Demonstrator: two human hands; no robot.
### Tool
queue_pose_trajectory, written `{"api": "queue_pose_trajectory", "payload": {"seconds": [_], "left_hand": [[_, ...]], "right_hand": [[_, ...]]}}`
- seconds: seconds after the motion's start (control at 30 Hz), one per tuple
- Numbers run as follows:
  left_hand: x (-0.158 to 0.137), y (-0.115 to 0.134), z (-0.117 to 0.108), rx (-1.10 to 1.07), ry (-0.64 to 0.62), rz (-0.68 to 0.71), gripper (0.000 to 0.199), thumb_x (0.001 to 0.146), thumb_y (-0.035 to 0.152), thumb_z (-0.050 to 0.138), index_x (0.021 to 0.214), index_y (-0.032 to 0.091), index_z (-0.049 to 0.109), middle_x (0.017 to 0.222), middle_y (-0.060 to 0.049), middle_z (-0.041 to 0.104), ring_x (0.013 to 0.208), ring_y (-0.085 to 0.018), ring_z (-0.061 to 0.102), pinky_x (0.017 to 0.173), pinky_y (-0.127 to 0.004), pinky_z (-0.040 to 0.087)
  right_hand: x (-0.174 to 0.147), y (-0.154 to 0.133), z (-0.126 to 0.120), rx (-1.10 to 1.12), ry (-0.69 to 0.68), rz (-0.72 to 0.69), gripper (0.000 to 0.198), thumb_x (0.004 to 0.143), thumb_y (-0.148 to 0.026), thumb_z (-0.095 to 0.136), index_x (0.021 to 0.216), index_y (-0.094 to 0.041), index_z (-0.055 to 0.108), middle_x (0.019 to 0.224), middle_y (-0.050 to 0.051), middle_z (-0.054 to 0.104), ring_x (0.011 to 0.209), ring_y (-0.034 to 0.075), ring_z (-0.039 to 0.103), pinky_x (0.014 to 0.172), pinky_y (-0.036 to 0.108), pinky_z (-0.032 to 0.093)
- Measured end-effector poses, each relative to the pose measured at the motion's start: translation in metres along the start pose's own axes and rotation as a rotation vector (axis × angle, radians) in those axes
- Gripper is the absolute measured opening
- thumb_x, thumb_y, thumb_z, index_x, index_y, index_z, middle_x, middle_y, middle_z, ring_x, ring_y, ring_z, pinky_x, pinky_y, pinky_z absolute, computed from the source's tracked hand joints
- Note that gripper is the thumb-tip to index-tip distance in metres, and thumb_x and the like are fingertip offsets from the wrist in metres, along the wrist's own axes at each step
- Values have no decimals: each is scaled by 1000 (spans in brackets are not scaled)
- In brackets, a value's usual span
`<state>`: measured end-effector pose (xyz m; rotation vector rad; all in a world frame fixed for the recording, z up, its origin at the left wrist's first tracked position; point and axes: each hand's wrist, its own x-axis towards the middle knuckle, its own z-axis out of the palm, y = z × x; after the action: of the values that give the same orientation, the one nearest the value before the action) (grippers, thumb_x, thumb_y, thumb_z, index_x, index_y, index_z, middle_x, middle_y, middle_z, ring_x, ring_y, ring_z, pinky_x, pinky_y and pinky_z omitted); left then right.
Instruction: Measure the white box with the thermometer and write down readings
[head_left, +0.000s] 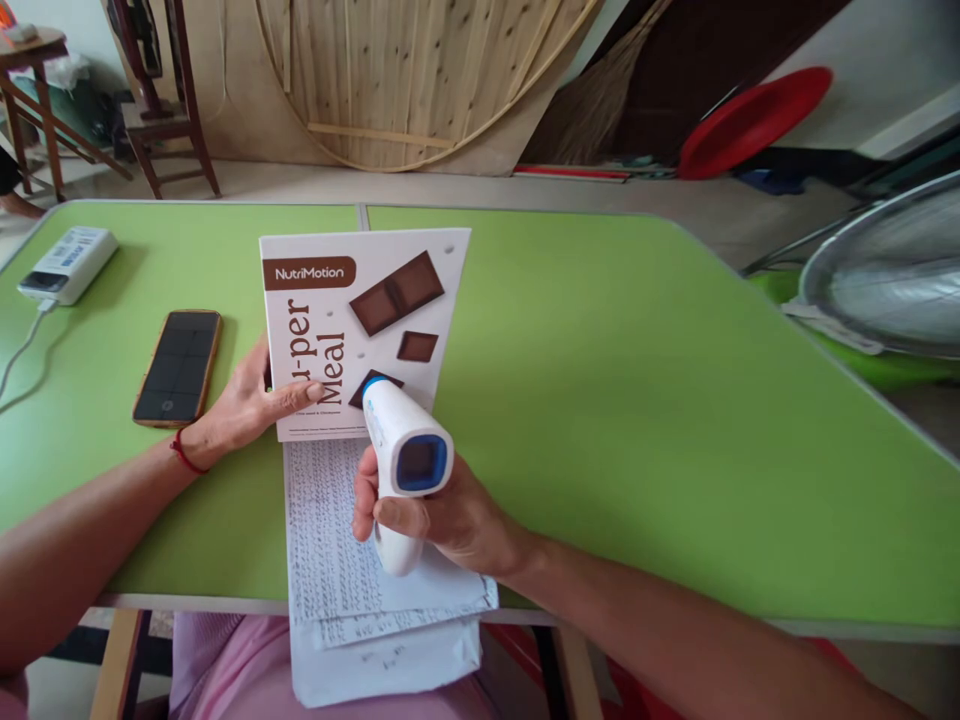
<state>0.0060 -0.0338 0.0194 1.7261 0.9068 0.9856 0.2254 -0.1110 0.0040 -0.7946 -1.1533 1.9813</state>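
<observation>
My left hand [244, 398] grips the left edge of a white NutriMotion box [397, 365], thumb on its front and the other fingers hidden behind. Brown lettering and chocolate pieces are printed on the box, which stands tilted up above the table. My right hand [457, 515] is wrapped round the handle of a white and blue infrared thermometer [394, 430]. Its tip points at the lower part of the box, and its dark screen faces me; whether the tip touches cannot be told. Below the box lie handwritten papers [326, 540], reaching over the table's near edge.
A phone [178, 365] in an orange-brown case lies left of the box on the green table [637, 400]. Farther left is a white power bank [69, 264] with a cable. A fan [892, 265] stands beyond the right edge, and a wooden chair [161, 120] behind the far edge.
</observation>
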Motion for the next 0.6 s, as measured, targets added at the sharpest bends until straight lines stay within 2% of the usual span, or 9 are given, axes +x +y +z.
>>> {"api": "queue_pose_trajectory", "payload": {"seconds": [0.2, 0.6], "left_hand": [[0, -1, 0, 3, 2, 26, 39, 83, 47, 72, 107, 17, 65, 118, -12, 69, 102, -29, 67, 88, -45, 58], [-1, 0, 1, -17, 5, -37, 44, 82, 50, 73, 106, 14, 64, 119, -14, 67, 103, -29, 65, 90, -45, 55]], "right_hand": [[1, -1, 2, -31, -1, -28, 32, 72, -43, 82, 80, -18, 63, 73, 1, 70, 67, 14, 68, 64, 31, 54], [1, -1, 1, -12, -24, -26, 30, 72, -39, 83, 80, -18, 64, 74, 0, 70, 71, 13, 68, 68, 29, 55]]}}
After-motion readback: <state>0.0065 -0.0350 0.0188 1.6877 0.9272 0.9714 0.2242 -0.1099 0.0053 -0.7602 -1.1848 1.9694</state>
